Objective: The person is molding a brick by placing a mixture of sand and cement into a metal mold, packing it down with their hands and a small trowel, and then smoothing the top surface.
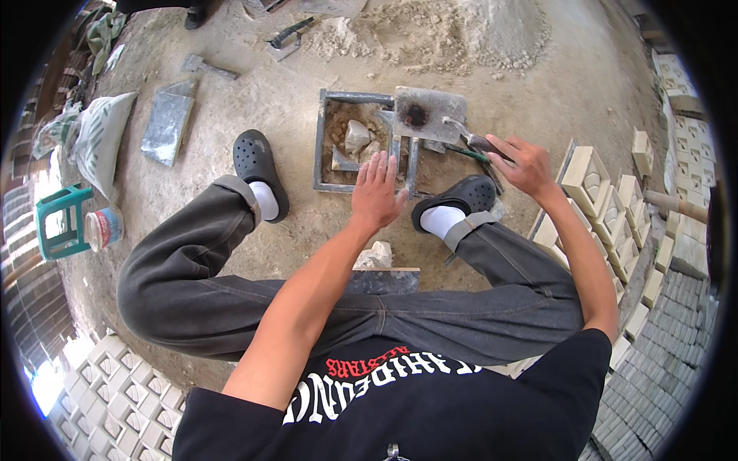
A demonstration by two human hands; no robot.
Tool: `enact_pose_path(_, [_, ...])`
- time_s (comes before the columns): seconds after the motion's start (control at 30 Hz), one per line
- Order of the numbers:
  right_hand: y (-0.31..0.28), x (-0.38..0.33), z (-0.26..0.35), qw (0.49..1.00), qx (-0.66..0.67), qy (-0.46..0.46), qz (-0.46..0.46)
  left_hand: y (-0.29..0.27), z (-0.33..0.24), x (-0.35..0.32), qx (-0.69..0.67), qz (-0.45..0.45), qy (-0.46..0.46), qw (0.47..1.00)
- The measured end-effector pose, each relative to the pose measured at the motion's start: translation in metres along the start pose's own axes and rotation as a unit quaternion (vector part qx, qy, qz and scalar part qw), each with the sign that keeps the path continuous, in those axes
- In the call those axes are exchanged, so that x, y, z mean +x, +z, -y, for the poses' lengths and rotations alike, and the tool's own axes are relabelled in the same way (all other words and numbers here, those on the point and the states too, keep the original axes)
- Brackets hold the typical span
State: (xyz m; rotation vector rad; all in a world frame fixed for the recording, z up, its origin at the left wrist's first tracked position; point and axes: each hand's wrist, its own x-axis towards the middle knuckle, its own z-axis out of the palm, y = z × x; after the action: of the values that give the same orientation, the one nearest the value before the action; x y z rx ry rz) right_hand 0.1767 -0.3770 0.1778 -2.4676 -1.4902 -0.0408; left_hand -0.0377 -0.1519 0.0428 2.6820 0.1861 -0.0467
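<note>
"One trowel (437, 123): where is it?"

"At one o'clock, flat blade pointing to ten; the right hand (526, 165), at two o'clock, is wrapped around its handle (484, 144)."

"And the left hand (377, 194)?"

"At twelve o'clock, palm down, fingers straight, over the near edge of a square frame (319, 146) with pale stones (357, 137) inside. I cannot tell whether it touches."

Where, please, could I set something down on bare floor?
Bare floor shows between the left shoe and the grey slab, and between the pale heap and the cream blocks. It is crowded around the grey frame: left hand, trowel, right hand and right shoe gather there.
</note>
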Motion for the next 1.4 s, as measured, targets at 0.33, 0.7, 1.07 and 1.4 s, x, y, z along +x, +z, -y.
enact_pose_path(0.33, [-0.003, -0.005, -0.002, 1.000, 0.000, 0.004, 0.012, -0.036, 0.074, -0.048, 0.136, 0.037, 0.027, 0.990])
enact_pose_path(0.7, [0.005, -0.013, -0.028, 0.983, 0.003, 0.178, -0.033, -0.020, 0.056, -0.052, 0.114, 0.020, -0.130, 0.985])
enact_pose_path(1.07, [0.014, -0.009, -0.023, 0.952, 0.064, 0.299, 0.004, 0.002, -0.008, -0.006, 0.078, 0.121, 0.143, 0.979])
enact_pose_path(1.4, [0.090, 0.060, -0.070, 0.893, 0.162, 0.418, 0.047, -0.036, 0.076, 0.033, 0.082, -0.002, 0.074, 0.994])
